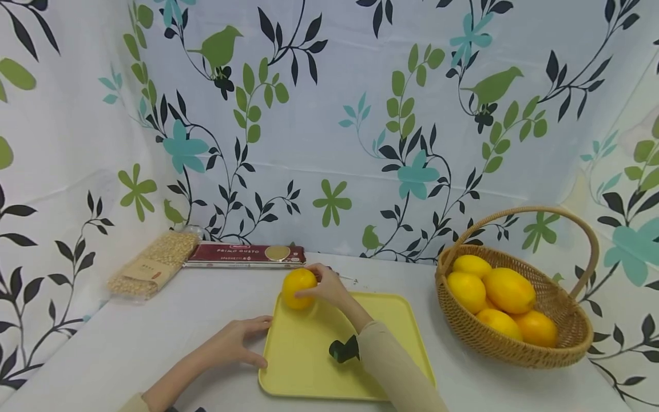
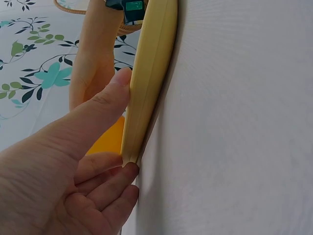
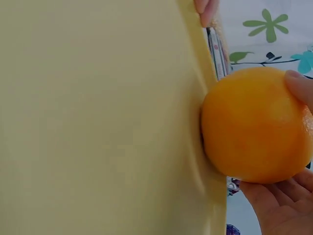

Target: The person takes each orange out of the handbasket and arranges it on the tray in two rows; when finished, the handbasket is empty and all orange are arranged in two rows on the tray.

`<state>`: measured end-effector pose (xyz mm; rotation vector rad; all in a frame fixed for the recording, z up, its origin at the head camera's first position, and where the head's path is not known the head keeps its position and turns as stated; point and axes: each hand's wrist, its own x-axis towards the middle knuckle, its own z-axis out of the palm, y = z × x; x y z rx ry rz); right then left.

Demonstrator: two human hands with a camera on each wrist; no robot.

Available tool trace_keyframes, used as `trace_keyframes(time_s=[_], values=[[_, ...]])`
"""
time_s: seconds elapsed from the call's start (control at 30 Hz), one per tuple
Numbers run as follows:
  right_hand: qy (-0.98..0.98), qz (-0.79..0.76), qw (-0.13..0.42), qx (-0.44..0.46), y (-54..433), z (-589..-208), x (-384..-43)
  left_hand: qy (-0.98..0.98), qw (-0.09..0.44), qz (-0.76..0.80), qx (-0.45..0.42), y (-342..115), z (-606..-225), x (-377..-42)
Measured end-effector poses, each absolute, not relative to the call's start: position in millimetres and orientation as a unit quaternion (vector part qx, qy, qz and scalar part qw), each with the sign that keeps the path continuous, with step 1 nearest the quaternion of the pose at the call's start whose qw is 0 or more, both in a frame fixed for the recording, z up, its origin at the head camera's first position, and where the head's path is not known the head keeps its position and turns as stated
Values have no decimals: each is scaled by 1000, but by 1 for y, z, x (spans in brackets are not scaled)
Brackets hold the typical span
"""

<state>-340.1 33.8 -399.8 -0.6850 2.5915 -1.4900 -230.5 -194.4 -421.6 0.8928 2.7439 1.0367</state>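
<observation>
Near the far left corner of the yellow tray [image 1: 304, 366], my right hand [image 1: 329, 287] grips an orange [image 1: 298, 289] between thumb and fingers. In the right wrist view the orange [image 3: 257, 125] touches the tray's rim [image 3: 208, 98], the thumb on one side and fingers on the other. My left hand [image 1: 239, 341] is at the tray's left edge, thumb and fingertips apart and touching it. The left wrist view has the thumb [image 2: 115, 88] against the side of the tray [image 2: 151, 68] and the other fingers loosely bent at its corner.
A wicker basket [image 1: 520, 352] with a tall handle stands at the right, holding several yellow and orange fruits [image 1: 509, 290]. At the back left lie a red spaghetti pack [image 1: 244, 255] and a clear bag of beige grains or beans [image 1: 154, 263]. Patterned cloth [image 1: 329, 114] hangs behind.
</observation>
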Motion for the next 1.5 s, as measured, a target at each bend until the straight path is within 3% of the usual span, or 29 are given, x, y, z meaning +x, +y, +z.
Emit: trace_keyframes(time_s=[1.0,1.5], values=[[802,-547,98,-219,34,-402,-336,898,34,325,296,-192,-415,-234],[769,-582,62,-257,48,-350,-305,893,46,341,291,-192,-417,-230]])
